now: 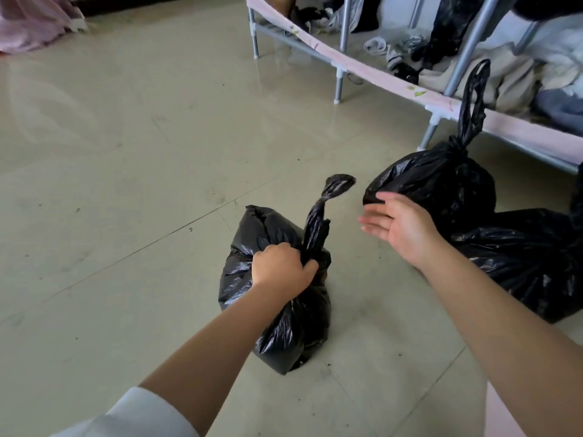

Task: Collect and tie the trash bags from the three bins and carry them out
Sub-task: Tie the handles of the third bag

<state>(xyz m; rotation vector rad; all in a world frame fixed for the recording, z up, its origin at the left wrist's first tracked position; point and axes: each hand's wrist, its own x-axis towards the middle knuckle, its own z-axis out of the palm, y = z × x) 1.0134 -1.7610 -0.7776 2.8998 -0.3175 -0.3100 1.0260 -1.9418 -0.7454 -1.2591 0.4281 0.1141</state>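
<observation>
Left hand [282, 266] fisted around the twisted neck of the small black bag [284, 310], which sits on the tiled floor [126, 152], centre near. Left forearm extends straight in from the near left. Right hand [399, 227] hovers flat, fingers straight and together, palm facing left, holding nothing. Tied bag [441, 184] just behind it, third bag [530, 263] at right by the metal rack [340, 80].

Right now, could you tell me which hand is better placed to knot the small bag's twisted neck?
Right hand: it hovers open beside the twisted neck, while the left hand grips its base.
</observation>
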